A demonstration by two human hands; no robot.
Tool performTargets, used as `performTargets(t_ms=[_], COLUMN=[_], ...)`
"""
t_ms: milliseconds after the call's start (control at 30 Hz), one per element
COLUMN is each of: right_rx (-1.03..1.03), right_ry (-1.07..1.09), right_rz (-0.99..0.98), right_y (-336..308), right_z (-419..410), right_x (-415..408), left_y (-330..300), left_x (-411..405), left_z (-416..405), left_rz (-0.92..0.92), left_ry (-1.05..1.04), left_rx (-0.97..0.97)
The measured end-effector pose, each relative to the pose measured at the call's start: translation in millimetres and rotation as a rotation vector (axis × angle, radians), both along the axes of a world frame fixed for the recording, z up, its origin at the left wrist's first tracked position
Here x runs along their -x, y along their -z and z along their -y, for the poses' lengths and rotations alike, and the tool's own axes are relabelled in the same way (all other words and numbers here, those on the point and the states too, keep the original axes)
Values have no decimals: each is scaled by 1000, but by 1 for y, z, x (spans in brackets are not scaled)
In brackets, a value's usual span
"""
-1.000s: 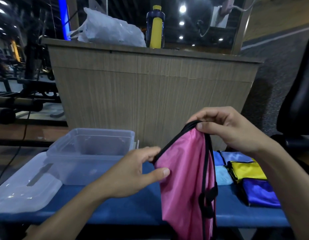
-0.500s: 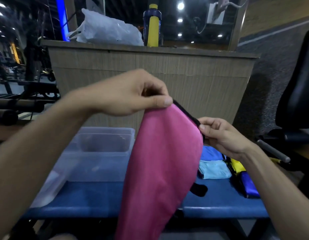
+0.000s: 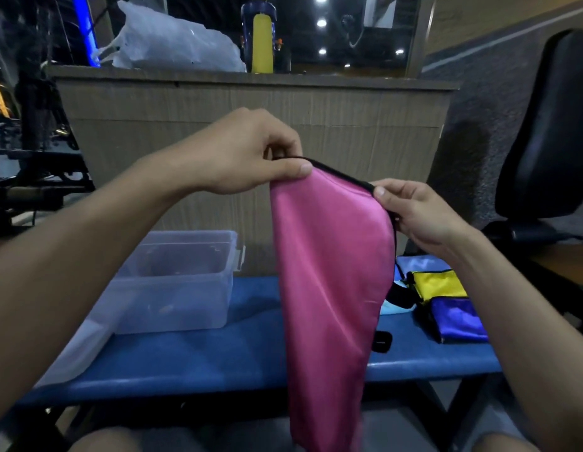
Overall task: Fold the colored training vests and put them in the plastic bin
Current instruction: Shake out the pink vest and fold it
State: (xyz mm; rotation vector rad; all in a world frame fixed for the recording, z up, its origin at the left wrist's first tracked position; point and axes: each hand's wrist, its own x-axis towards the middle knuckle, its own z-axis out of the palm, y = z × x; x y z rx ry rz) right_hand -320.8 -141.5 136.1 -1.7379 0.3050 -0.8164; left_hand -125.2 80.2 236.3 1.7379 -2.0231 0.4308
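Observation:
A pink vest with black trim hangs in the air over the blue bench. My left hand pinches its top edge at the left end. My right hand pinches the same black edge at the right end, a little lower. The clear plastic bin stands open on the bench to the left of the vest. Folded vests lie on the bench at the right: a yellow one, a dark blue one and light blue ones, partly hidden by the pink vest.
The bin's clear lid lies on the bench's left end. A wooden counter stands behind, with a white plastic bag and a yellow bottle on top. A black chair is at the right, gym equipment at the far left.
My left hand rose from low on the vest to its top edge, and the vest now hangs spread between both hands. My right hand dropped slightly to the right end.

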Motion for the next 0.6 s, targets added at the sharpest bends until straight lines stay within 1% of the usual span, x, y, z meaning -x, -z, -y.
performTargets(t_ms=[33, 100, 200, 267, 367, 433, 467, 533, 600], right_rx=[41, 107, 196, 276, 356, 334, 299, 228, 233], right_ry=[28, 64, 69, 63, 52, 29, 7, -47, -63], right_rz=[-13, -31, -69, -107, -163, -186, -199, -235, -283], right_y=[2, 4, 4, 3, 2, 3, 4, 7, 10], right_z=[0, 0, 1, -1, -4, -3, -1, 2, 5], right_x=[0, 2, 10, 16, 25, 36, 42, 58, 74], left_y=[2, 5, 11, 16, 19, 19, 19, 15, 11], left_x=[0, 1, 3, 5, 7, 8, 11, 18, 29], left_z=[2, 4, 10, 17, 26, 31, 33, 36, 40], left_rz=[41, 177, 438, 563, 648, 620, 562, 381, 180], left_ry=[-47, -194, -437, -496, -487, -421, -371, -251, -109], left_rx=[4, -47, -140, -163, -138, -66, -35, -23, -60])
